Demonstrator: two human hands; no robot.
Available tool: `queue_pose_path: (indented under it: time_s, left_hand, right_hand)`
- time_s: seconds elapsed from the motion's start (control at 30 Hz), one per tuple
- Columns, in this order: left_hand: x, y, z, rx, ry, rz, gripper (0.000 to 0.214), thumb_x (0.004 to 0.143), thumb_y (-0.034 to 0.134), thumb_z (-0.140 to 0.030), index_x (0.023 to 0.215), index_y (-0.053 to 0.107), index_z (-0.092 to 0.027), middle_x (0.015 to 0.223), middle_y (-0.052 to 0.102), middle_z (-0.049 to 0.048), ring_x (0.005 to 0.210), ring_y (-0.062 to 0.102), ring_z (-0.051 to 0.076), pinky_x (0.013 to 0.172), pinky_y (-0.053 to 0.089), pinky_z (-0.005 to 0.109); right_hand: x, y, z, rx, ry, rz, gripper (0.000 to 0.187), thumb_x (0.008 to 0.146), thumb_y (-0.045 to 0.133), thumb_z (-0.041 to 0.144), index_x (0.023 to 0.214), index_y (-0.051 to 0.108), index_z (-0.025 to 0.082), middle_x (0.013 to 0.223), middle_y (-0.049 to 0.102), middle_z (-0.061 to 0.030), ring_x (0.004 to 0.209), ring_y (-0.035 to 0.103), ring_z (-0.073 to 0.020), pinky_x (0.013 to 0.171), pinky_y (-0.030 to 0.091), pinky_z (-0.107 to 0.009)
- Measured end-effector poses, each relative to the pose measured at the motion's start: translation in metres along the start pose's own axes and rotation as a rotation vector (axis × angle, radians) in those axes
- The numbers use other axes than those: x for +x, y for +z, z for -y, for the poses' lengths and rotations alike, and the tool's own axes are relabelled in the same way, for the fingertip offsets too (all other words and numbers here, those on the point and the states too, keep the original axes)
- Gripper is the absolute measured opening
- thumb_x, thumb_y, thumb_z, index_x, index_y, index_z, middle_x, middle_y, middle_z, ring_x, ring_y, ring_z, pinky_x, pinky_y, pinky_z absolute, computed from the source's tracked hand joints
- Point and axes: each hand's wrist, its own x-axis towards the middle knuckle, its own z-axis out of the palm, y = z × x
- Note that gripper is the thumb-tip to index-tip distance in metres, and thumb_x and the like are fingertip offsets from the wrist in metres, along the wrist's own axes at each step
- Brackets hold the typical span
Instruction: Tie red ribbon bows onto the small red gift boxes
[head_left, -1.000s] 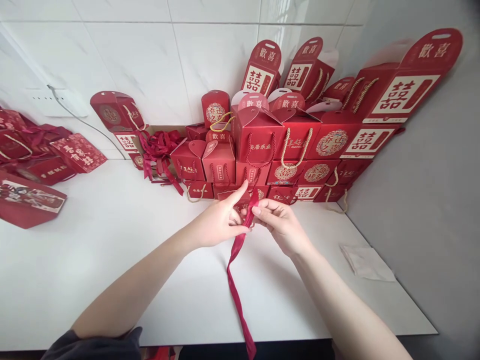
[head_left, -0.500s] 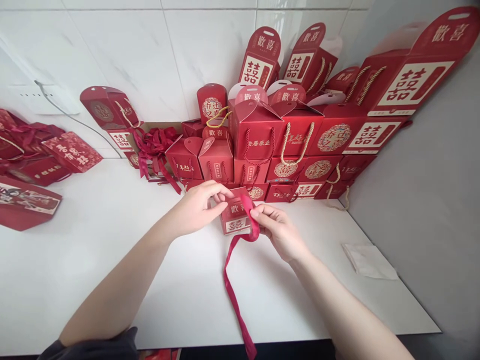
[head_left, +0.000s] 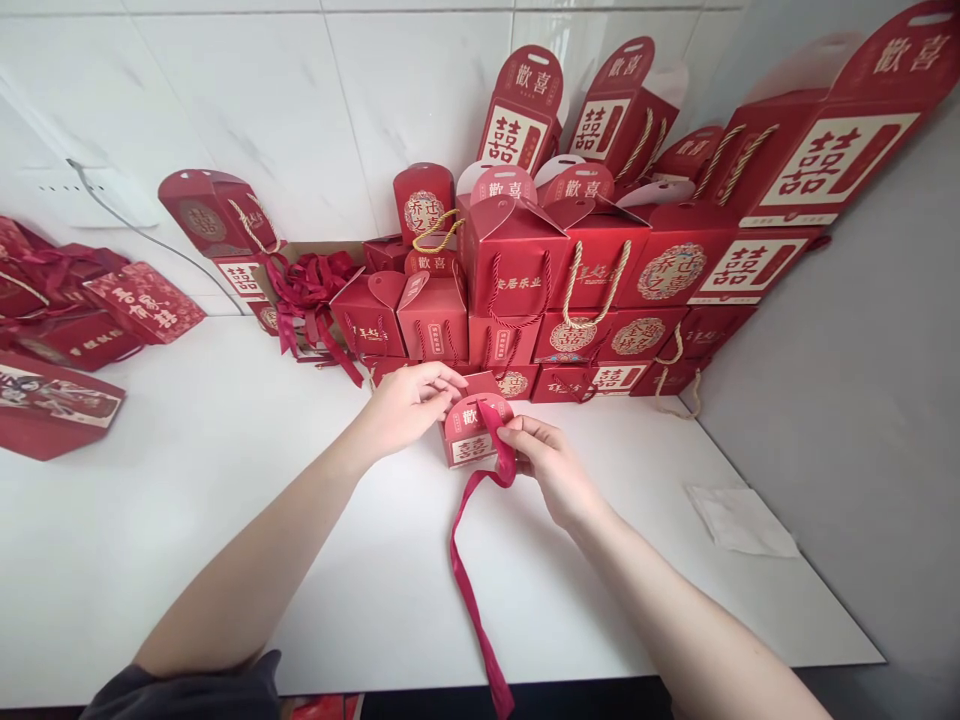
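A small red gift box (head_left: 459,425) with a rounded top flap and a white character panel stands on the white table. My left hand (head_left: 409,405) is at its upper left, fingers and thumb closed on the edge of the top flap. From the slot in the flap hangs a dark red ribbon (head_left: 469,590), its long tail running down past the table's front edge. Between the thumb and fingers of my right hand (head_left: 546,458), just right of the box, the ribbon is pinched near its upper end.
Stacked red gift boxes (head_left: 517,250) with cord handles line the wall behind. A cardboard box holds a heap of red ribbons (head_left: 315,290). More red boxes (head_left: 60,400) sit at the left. A white tissue (head_left: 742,520) lies at the right, near the grey wall.
My right hand has drawn the ribbon slightly down, and the ribbon's upper end now lies against the flap's slot. My left hand has barely shifted at the box.
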Motion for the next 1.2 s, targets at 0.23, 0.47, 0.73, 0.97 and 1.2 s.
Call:
queue_pose_path:
  time_s: [0.23,0.47,0.73,0.97,1.2]
  left_hand:
    - [0.001,0.000,0.000,-0.041,-0.004,-0.011,0.024,0.087,0.058,-0.033,0.104,0.067,-0.019,0.099,0.071,0.0064,0.091,0.069,0.020,0.083,0.058,0.037]
    - [0.000,0.006,-0.004,-0.048,-0.004,-0.046,0.029,0.086,0.061,-0.039,0.102,0.071,-0.018,0.095,0.074,0.0060,0.086,0.070,0.020,0.077,0.058,0.033]
    - [0.001,0.016,-0.003,0.007,0.007,0.021,0.035,0.087,0.058,-0.048,0.089,0.076,-0.018,0.085,0.075,0.0054,0.083,0.069,0.022,0.076,0.053,0.032]
    - [-0.001,0.021,-0.005,-0.120,-0.030,0.056,0.036,0.086,0.059,-0.050,0.092,0.075,-0.018,0.081,0.074,0.0050,0.072,0.067,0.018,0.059,0.052,0.025]
    - [-0.002,0.023,-0.006,-0.049,-0.027,0.004,0.027,0.087,0.059,-0.041,0.080,0.069,-0.017,0.070,0.068,0.0019,0.062,0.063,0.014,0.055,0.052,0.024]
  right_hand:
    - [-0.002,0.000,0.001,-0.003,0.007,0.023,0.032,0.075,0.069,0.044,0.066,0.052,0.018,0.058,0.057,0.0026,0.052,0.048,-0.0105,0.053,0.040,-0.025]
    - [-0.001,-0.001,0.002,-0.006,-0.022,0.046,0.035,0.074,0.073,0.049,0.070,0.057,0.018,0.064,0.058,0.0021,0.057,0.051,-0.0112,0.061,0.044,-0.027]
    - [0.005,-0.003,-0.005,-0.075,-0.112,0.090,0.037,0.077,0.073,0.050,0.075,0.062,0.015,0.070,0.063,0.0004,0.062,0.051,-0.0102,0.063,0.042,-0.026]
    - [0.006,-0.002,-0.007,-0.108,-0.180,0.125,0.033,0.081,0.070,0.047,0.079,0.063,0.016,0.071,0.065,-0.0014,0.061,0.054,-0.0114,0.060,0.043,-0.027]
    - [0.001,-0.001,-0.007,-0.154,-0.228,0.205,0.029,0.088,0.064,0.045,0.083,0.062,0.017,0.069,0.063,-0.0005,0.057,0.052,-0.0112,0.060,0.044,-0.028]
